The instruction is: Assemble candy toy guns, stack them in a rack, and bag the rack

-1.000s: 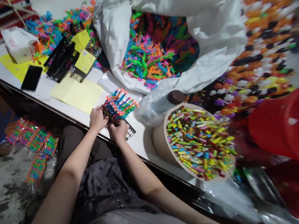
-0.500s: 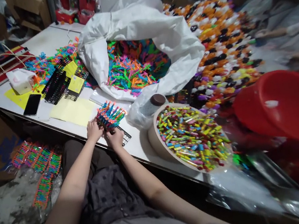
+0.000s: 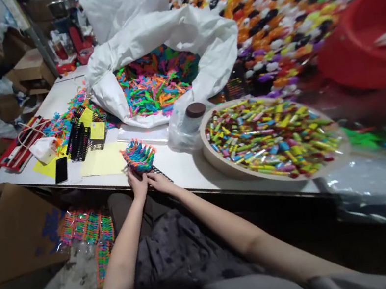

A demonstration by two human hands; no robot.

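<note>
Both hands, left and right, closed on your clip-filled rack at bench edge; you did best keeping it level.

Bare tabletop strip between my hands and the round tray is open, so there's room to slide right along the near edge. Forward is blocked by the white bag and the brown-capped bottle. Left is crowded: yellow sheet, black racks, phone.
</note>
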